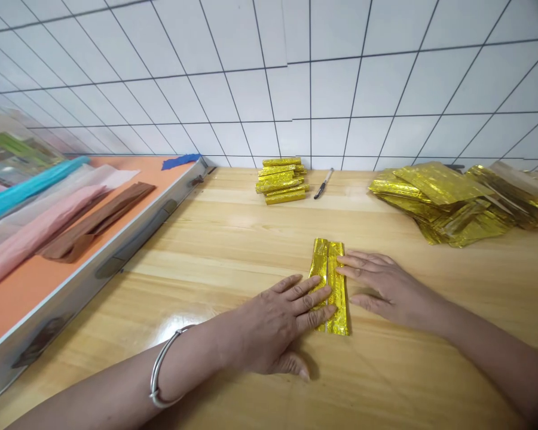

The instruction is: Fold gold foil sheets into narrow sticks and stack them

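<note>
A sheet of shiny gold foil paper (337,286) lies on the wooden table in front of me, its two long sides folded in so that they meet along a middle seam. My left hand (278,316) rests flat across its lower left part, fingers spread and thumb out to the side. At the upper right edge, the fingertips of my right hand (385,286) touch the foil, with the fingers stretched out. Neither hand grips anything. A bangle (161,370) circles my left wrist.
Rolled gold foil pieces (281,179) are stacked near the tiled wall (336,89), beside a pen (324,184). Flat gold foil sheets (443,203) are heaped at the back right. Left, an orange-topped raised board (130,239) holds brown (98,224), pink (49,224) and blue paper (36,185).
</note>
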A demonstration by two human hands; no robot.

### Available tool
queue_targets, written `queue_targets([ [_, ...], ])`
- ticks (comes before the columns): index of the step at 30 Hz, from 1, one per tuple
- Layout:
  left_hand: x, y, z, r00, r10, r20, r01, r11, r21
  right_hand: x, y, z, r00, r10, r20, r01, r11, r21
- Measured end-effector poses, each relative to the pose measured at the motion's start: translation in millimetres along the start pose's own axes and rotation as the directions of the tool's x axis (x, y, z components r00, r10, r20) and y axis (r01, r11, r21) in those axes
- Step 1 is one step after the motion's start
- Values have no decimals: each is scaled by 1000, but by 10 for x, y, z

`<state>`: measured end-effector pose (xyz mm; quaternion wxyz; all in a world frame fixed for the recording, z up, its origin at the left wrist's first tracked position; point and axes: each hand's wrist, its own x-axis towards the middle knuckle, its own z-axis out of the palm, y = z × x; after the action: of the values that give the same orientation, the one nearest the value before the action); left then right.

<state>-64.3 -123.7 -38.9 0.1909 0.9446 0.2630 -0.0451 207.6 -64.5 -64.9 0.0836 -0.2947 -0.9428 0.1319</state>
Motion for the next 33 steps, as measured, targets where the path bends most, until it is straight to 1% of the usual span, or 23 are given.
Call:
queue_targets([
  [10,13,31,-2,1000,-21,12,21,1000,8,37,18,65,995,73,-74,-74,997,-16],
  [15,3,30,0,999,-28,-18,29,999,14,40,24,82,994,95,-51,-98,994,-50],
  [22,19,-11,33,999,9,-42,-8,1000,22,40,1,76,995,102,-19,-104,990,-95],
  [28,14,11,30,998,3,-56,-1,999,38,37,-9,99,995,98,-23,-100,988,-115],
  [33,-1,23,26,997,4,-82,1,998,55,138,-152,-5,998,57,-32,-60,991,-117],
])
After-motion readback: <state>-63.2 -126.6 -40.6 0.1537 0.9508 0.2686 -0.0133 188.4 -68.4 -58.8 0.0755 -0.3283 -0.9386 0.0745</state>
